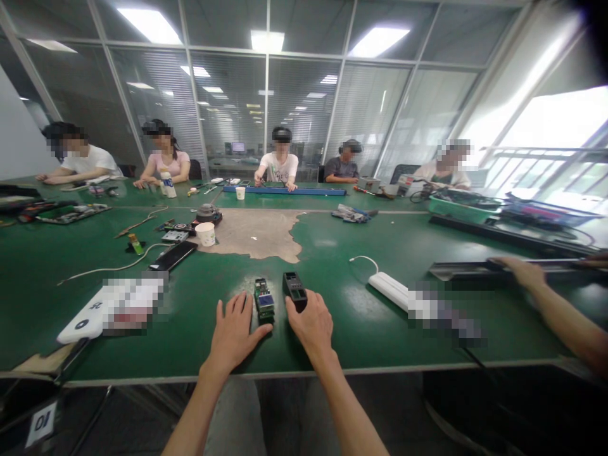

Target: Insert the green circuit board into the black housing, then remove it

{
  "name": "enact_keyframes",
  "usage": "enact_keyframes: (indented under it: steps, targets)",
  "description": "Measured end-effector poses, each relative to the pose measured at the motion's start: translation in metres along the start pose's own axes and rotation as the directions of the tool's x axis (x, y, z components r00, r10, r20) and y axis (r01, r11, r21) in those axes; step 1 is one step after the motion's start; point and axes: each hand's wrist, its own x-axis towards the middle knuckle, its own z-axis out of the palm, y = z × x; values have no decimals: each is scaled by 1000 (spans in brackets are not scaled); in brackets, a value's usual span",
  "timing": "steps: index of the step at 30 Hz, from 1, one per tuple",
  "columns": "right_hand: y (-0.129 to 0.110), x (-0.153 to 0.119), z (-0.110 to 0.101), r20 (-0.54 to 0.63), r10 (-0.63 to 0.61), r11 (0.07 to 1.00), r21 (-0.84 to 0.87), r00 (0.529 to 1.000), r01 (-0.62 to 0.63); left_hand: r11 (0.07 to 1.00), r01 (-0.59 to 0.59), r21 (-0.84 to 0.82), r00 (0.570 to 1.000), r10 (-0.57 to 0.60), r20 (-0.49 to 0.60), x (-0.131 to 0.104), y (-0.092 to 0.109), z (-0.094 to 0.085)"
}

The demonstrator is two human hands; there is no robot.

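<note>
A small green circuit board assembly with a blue part stands on the green table near its front edge. My left hand lies beside it on the left, fingers spread, the thumb close to its lower end. Just to the right is a black plastic housing with openings in its top. My right hand is round the near end of this housing, thumb on its left side and fingers on its right.
Left on the table are a black phone-like slab, a paper cup and a white device. To the right lie a white power strip and a long dark rail under another person's hand. Several people sit across.
</note>
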Motion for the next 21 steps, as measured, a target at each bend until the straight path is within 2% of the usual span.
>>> enact_keyframes:
  steps: [8, 15, 21]
  targets:
    - [6, -1, 4, 60, 21, 999, -30, 998, -19, 1000, 5, 4, 1000, -5, -6, 1, 0, 3]
    - [12, -8, 8, -23, -22, 1000, 22, 1000, 22, 1000, -2, -1, 1000, 2, -10, 0, 0, 0]
    - [15, -10, 8, -17, -23, 998, 65, 1000, 24, 1000, 3, -10, 1000, -3, 20, 1, 2, -2]
